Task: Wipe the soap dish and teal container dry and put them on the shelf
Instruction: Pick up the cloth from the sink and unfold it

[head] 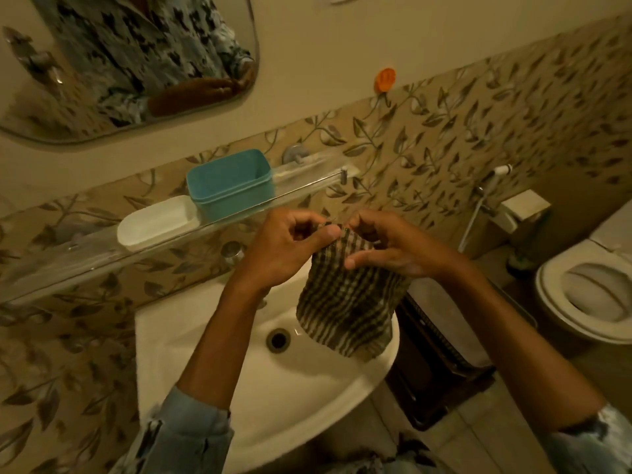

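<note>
Two items I log already on the shelf (85,260): soap dish (155,222) and teal container (229,183), touching, up and left of my fingers (328,234). Left hand (287,246) nearer; both hands, right hand (386,248) included, pinch the checked cloth (345,309).

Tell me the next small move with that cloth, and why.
Probably fold the checked cloth and set it aside. The white soap dish and teal container already sit side by side on the glass shelf, and both the left hand and right hand pinch only the cloth's top edge above the sink.
</note>
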{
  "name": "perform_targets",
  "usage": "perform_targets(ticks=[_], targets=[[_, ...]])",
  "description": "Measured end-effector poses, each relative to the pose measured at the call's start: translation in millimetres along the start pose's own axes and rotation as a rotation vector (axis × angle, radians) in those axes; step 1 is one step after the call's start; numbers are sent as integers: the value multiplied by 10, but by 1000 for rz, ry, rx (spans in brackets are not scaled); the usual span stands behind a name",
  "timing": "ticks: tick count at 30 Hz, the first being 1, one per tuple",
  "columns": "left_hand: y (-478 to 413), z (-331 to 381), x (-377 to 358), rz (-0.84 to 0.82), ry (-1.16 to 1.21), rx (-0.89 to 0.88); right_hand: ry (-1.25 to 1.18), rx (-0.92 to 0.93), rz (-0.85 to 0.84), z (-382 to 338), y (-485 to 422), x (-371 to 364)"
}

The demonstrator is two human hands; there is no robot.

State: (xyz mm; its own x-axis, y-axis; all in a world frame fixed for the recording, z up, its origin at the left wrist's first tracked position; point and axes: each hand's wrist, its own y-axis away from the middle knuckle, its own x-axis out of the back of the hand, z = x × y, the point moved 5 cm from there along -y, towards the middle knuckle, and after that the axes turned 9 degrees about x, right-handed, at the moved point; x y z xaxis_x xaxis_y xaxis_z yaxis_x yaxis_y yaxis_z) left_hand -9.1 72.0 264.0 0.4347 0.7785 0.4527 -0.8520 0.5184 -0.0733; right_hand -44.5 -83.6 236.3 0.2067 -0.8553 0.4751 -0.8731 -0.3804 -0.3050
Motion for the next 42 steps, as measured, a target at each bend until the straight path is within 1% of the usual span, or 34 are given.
perform_targets(ticks=[3, 6, 11, 15, 17, 21, 26, 30, 34, 38, 41, 42], targets=[[-123, 119, -174, -4, 11, -30, -39, -99, -66, 187, 260, 107], [-257, 187, -348, -25, 12, -47, -7, -147, -25, 400, 501, 301], [-497, 177, -641, 1, 63, -44, 51, -208, 73, 786, 891, 790], [-702, 65, -1000, -18, 115, 43, 69, -234, 170, 1072, 1212, 1209], [-813, -46, -1258, -42, 126, 97, 71, -246, 191, 1250, 1357, 1398], [-1043, -342, -1891, -65, 134, 265, 98, -271, 225, 1700, 1621, 1774], [-1338, -881, -2760, -21, 205, 496, 173, -328, 211, 2582, 1929, 2126], [-1627, -1314, -3362, 0, 196, 564, 189, -387, 190, 3356, 2035, 2311], [-1969, -1722, -3765, 54, 154, 639, 252, -415, 116, 3963, 1965, 2428], [-2206, -1892, -3877, 177, -44, 603, 313, -446, 93, 4378, 1799, 2500], [-2215, -1828, -3903, 301, -150, 417, 333, -412, 152, 4500, 1755, 2486], [-2171, -1821, -3946, 323, -168, 381, 333, -403, 186, 4515, 1780, 2467]])
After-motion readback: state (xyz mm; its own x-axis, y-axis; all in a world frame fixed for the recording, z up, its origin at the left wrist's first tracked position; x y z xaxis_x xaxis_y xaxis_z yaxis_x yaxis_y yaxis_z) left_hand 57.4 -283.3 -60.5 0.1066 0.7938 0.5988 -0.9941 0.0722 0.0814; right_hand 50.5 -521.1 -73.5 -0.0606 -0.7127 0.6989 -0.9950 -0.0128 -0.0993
